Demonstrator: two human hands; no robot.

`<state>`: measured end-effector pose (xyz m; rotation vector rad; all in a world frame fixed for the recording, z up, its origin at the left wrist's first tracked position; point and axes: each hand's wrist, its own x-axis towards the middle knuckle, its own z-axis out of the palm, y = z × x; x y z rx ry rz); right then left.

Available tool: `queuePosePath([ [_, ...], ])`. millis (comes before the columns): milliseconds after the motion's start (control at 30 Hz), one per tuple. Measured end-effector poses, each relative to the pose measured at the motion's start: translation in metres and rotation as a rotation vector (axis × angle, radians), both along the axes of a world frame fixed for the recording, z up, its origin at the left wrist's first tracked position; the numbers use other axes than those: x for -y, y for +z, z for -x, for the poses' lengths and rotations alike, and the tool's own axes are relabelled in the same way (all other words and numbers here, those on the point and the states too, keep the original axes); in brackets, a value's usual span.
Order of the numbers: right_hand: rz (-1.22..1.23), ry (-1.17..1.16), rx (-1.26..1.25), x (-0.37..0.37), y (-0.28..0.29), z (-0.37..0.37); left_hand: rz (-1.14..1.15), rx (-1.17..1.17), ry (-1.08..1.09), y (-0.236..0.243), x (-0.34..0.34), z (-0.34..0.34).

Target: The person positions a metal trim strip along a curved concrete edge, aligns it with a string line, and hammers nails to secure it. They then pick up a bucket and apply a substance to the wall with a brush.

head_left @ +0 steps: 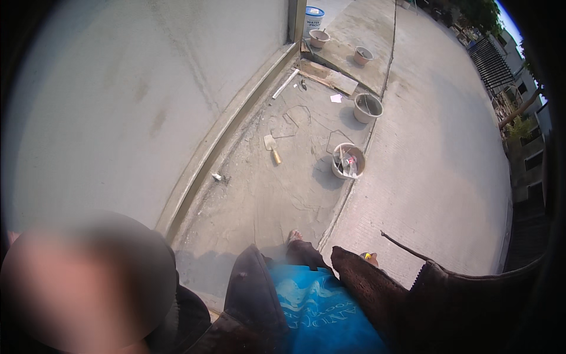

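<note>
Neither of my hands shows; only my open dark jacket (253,301), a blue shirt (318,307) and my feet come in from the lower edge. Ahead of me on the grey cement strip lies a trowel (270,143) with a pale blade and a yellowish handle. Right of it stands a pale bucket (337,169) with tools and a clear bottle-like item inside. Farther off is a second bucket (359,118), grey within. Bent thin wire lies on the ground between them.
A person (88,283), blurred, is close at lower left. A grey wall (141,106) with a raised base ledge runs along the left. Beyond lie a white pipe (285,84), a wooden board (333,76), two small tubs and a blue-lidded pail (314,17). Concrete paving (436,147) extends right.
</note>
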<state>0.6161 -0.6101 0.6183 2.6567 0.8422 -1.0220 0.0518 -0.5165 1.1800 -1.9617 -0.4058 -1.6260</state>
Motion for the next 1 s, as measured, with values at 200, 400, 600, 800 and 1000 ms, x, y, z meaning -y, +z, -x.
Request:
queuePosePath([
  [200,-0.31,-0.055,-0.295,-0.145,0.013,-0.004,0.069,0.004,-0.036,-0.007,-0.14,-0.039],
  [400,-0.412,0.112,-0.346,-0.312,0.013,0.031,0.043,0.01,-0.143,-0.011,-0.299,-0.055],
  [600,-0.324,-0.105,-0.188,-0.437,-0.011,0.025,0.059,0.041,-0.22,-0.001,-0.488,-0.062],
  [800,-0.363,-0.444,-0.242,-0.502,-0.001,-0.011,0.132,0.045,-0.343,-0.003,-0.675,-0.131],
  [1000,-0.339,-0.833,-0.289,-0.617,-0.021,-0.062,0.455,0.14,-0.336,-0.094,-0.844,-0.225],
])
